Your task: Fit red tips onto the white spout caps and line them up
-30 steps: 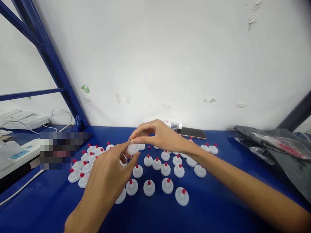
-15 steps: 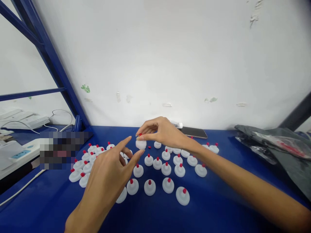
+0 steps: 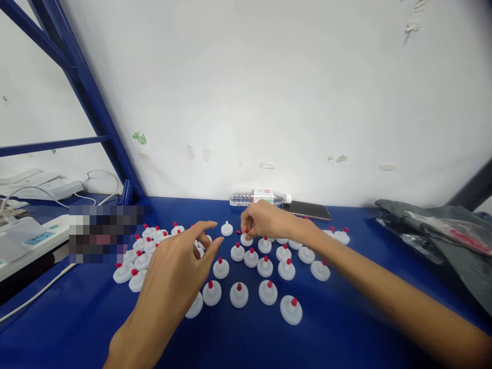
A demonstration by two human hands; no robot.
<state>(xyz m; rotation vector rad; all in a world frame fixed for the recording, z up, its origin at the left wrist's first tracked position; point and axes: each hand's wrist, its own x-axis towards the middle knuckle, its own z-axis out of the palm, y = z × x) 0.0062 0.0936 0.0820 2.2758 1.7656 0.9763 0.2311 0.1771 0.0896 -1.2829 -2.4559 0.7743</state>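
My left hand (image 3: 184,256) hovers over the blue table with thumb and index finger apart and nothing between them. Just beyond its fingertips stands a white round lid (image 3: 226,229) with a bare nozzle. Farther right, my right hand (image 3: 265,220) is closed, its fingertips pinched at a small red cap on top of another white lid (image 3: 246,240); the fingers partly cover the cap. Close by on the table lies a loose red cap (image 3: 239,232). Several white lids with red caps (image 3: 239,295) stand around both hands, some hidden behind my left hand and right forearm.
A clear water bottle (image 3: 263,197) lies against the wall, next to a dark phone (image 3: 307,210). At the right is a grey plastic bag (image 3: 453,230). A power strip (image 3: 46,233) with cables and a blue metal frame (image 3: 92,107) are at the left.
The white lid held up by my right hand now stands on the table, its nozzle bare. My right hand has moved right to another lid. My left hand stays open, nearly in place.
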